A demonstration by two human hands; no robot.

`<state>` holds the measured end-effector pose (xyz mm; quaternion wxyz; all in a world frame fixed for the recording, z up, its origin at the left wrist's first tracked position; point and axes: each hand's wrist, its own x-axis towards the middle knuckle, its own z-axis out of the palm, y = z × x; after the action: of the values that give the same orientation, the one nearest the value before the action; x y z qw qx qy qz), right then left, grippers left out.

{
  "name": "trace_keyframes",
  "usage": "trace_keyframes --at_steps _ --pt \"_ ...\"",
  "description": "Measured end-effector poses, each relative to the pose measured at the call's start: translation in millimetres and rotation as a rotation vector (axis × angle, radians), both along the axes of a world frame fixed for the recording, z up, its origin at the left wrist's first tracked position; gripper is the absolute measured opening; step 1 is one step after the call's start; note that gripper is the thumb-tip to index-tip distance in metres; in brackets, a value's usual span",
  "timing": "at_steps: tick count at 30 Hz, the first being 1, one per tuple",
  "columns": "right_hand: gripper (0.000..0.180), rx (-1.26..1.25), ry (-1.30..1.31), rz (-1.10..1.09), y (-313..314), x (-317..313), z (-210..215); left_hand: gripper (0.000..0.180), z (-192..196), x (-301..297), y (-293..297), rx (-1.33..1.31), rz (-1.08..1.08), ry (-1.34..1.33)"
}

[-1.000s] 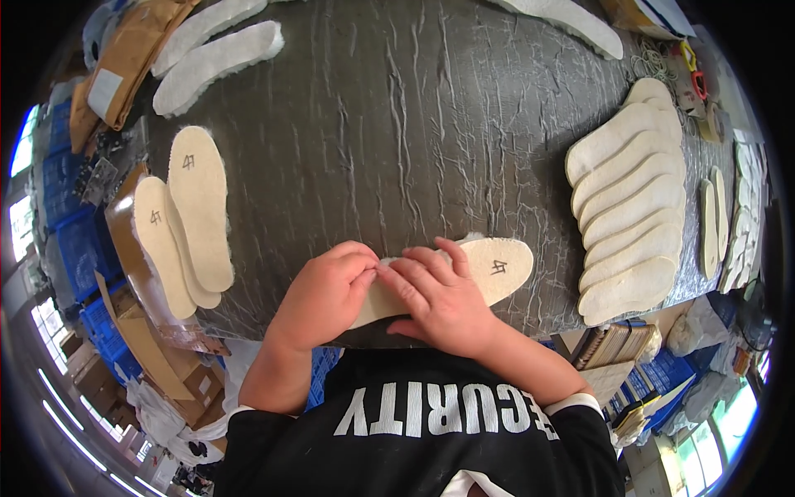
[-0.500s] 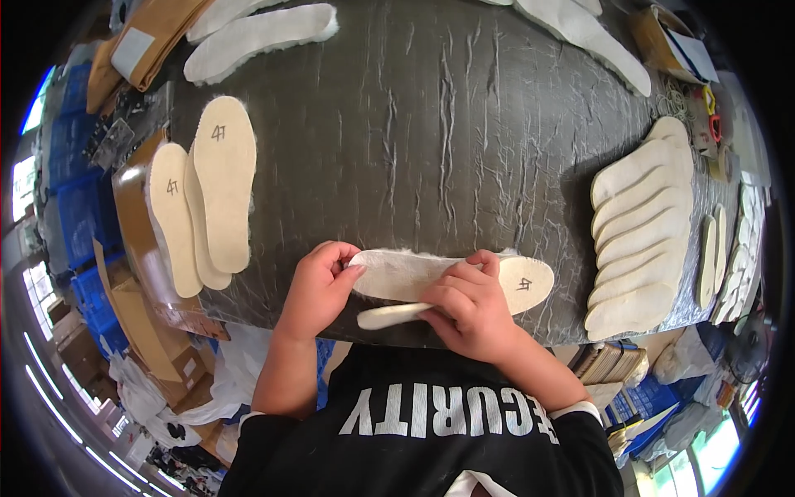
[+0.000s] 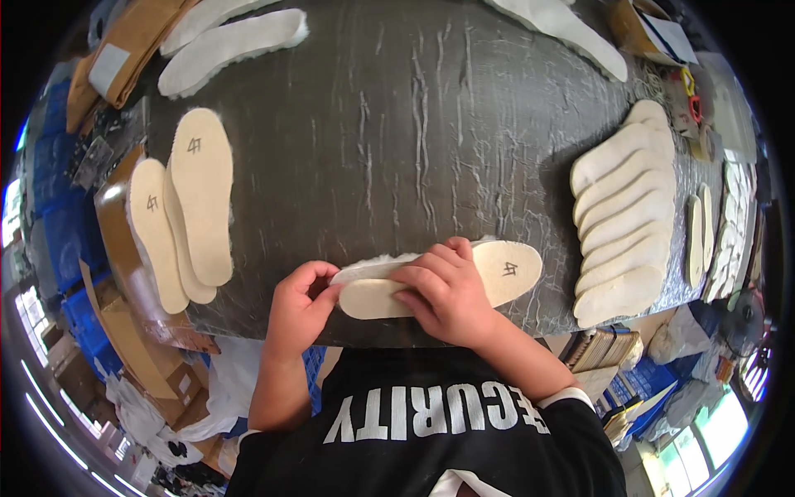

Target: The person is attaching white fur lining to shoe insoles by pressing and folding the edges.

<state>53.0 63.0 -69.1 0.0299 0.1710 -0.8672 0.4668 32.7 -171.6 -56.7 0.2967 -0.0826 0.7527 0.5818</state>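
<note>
Head view: insole (image 3: 505, 269) under right hand (image 3: 443, 290) grip

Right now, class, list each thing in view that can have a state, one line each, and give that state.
Left hand: gripping the insole's heel end.
Right hand: pressed flat on the insole.
Held insole: lying at the table edge, fleece layer underneath.
Two insoles at left: flat, overlapping.
Row of insoles at right: fanned, overlapping.
Table: covered in wrinkled dark sheeting.
</note>
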Motion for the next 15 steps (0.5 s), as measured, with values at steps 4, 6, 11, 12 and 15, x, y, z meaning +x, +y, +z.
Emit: trace_keyframes --at_steps 4,6,11,12,15 --pt "0.031 0.050 0.053 -0.035 -11 0 -6 0.012 -5 6 -7 0.034 0.055 -0.069" --pt "0.036 0.040 0.039 -0.023 -16 -3 -1 0.012 -7 6 -5 0.035 0.040 -0.065" --pt "0.035 -0.004 0.055 0.070 -24 -3 -6 0.011 -8 5 -4 0.006 0.025 -0.028" --pt "0.034 -0.048 0.114 0.089 -23 -3 -8 0.011 -8 4 -4 -0.001 0.038 -0.050" --pt "0.025 -0.261 0.062 0.035 -22 -2 -10 0.011 -12 10 -6 -0.044 0.049 -0.023"
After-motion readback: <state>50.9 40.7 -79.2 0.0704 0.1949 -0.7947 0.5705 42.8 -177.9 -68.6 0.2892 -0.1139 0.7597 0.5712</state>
